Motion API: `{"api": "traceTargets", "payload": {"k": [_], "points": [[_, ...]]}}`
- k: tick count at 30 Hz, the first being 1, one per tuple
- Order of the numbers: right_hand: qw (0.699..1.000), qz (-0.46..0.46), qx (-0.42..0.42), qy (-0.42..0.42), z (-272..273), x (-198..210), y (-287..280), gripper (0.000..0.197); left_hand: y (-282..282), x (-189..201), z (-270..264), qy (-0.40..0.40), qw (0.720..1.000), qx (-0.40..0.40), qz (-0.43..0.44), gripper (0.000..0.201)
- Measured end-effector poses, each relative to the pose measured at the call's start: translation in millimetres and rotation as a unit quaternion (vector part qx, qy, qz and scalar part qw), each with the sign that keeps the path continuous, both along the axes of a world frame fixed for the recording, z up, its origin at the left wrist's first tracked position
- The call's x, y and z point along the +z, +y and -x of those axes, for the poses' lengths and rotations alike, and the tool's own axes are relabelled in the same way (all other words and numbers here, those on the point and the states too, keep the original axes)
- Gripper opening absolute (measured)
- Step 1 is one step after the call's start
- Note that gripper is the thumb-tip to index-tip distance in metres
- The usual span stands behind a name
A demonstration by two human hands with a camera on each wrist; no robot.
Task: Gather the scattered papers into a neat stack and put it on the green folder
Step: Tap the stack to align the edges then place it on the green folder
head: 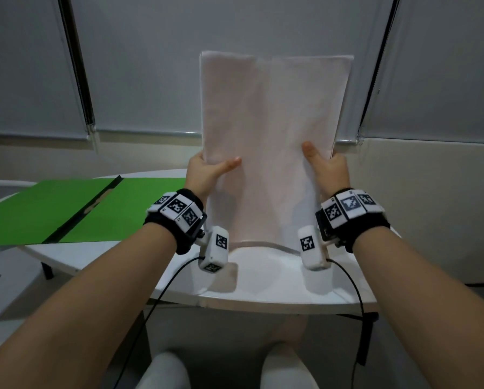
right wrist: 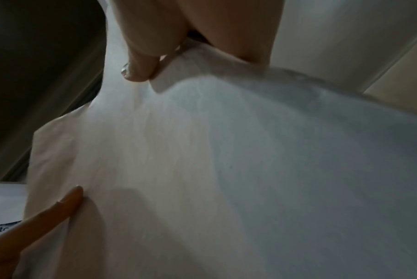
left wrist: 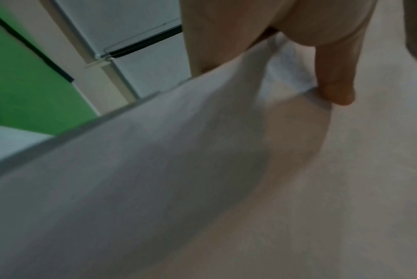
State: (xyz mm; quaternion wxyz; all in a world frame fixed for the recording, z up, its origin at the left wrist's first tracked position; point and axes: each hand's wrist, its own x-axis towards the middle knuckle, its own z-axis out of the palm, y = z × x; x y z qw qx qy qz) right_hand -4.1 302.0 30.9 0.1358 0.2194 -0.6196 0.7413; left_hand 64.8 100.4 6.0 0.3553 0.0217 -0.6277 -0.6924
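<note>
Both hands are clamped on the paper stack (head: 268, 141), the left hand (head: 207, 172) at its left edge and the right hand (head: 329, 168) at its right, thumbs in front. It is held upright, its lower edge on the worktop (head: 263, 284), right of the green folder (head: 66, 209). Light and floppy, the sheets are judged likely to slip apart; both side edges are best gripped.

Paper stack (head: 268, 141), centre frame: thin matt white sheets, slightly wavy, faint pinkish cast. Green folder (head: 139, 209), left: matt card, flat colour, dark matt spine strip. Worktop (head: 263, 287), lower centre: smooth white laminate, mild sheen. Wristbands (head: 179, 217): black soft cloth carrying white hard plastic marker blocks. Roller blinds (head: 151, 66), top: matt grey fabric.
</note>
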Motion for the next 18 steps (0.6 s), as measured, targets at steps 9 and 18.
{"api": "traceTargets", "payload": {"k": [9,18], "points": [[0.999,-0.035,-0.005,-0.029,3.8,-25.5,-3.7,0.024,-9.1,-26.2,3.1,-0.006,1.0,-0.02,-0.021,0.044],[0.998,-0.021,0.033,-0.059,11.9,-40.4,-4.4,0.016,-18.8,-35.6,1.6,-0.065,0.992,-0.104,-0.013,0.036]]}}
